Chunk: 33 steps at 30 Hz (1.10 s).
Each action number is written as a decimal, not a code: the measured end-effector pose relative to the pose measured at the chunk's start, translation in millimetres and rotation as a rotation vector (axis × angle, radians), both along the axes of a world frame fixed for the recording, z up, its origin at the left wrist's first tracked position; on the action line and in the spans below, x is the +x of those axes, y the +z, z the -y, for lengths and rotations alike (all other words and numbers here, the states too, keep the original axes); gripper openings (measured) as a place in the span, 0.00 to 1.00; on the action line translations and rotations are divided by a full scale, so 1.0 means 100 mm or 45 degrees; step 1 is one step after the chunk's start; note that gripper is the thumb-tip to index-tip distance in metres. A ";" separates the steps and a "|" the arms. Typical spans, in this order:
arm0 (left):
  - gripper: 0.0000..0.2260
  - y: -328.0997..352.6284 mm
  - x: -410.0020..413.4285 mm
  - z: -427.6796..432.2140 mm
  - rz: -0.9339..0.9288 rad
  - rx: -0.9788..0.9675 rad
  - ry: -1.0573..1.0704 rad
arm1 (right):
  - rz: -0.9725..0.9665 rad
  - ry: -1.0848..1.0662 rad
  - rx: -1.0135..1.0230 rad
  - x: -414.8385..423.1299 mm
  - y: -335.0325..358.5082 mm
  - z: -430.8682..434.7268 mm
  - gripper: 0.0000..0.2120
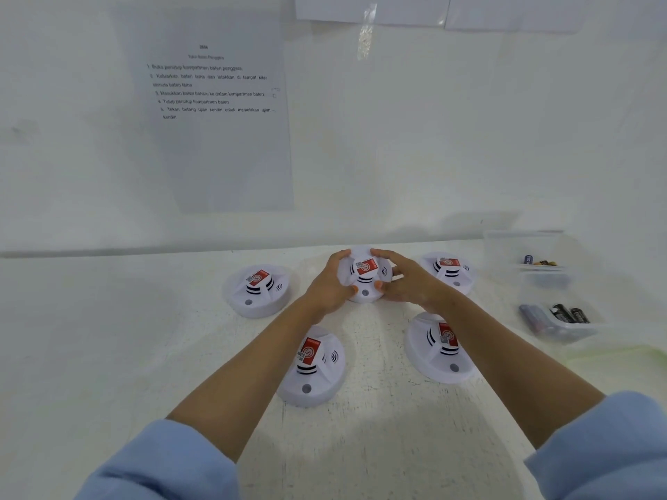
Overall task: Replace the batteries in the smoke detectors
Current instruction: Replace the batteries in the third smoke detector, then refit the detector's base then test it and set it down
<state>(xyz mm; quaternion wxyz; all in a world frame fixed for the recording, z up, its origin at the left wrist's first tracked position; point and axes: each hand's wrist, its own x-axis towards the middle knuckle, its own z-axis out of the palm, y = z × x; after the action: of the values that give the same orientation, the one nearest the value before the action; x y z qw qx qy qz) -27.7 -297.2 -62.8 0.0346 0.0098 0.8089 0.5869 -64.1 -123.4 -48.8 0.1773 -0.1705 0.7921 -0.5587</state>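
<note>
Together, left hand (330, 285), right hand (408, 279), clasping centre detector (363, 281)

I wear loose, light blue sleeves: the left sleeve (155, 463) and right sleeve (606, 445) end partway up my arms. My forearms (252, 369), left hand (330, 283) and right hand (408, 279) are bare.

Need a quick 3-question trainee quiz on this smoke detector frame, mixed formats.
1. True or false: the left hand and the right hand both grip the far middle detector.
2. How many smoke detectors show in all? A) three B) five C) seven
3. Fill in: the clear containers holding batteries stand on the person's ___ side.

Key: 1 true; 2 B; 3 right.
</note>
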 end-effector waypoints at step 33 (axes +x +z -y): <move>0.50 0.24 0.54 1.51 0.101 -0.122 0.223 | -0.185 0.166 0.307 0.27 0.04 1.35 0.40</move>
<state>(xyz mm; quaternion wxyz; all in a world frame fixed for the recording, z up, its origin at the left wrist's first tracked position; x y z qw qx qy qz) 26.6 -448.2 -38.3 0.0156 -0.0857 0.8319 0.5481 -37.1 -258.9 -44.7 0.1745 -0.2391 0.8515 -0.4329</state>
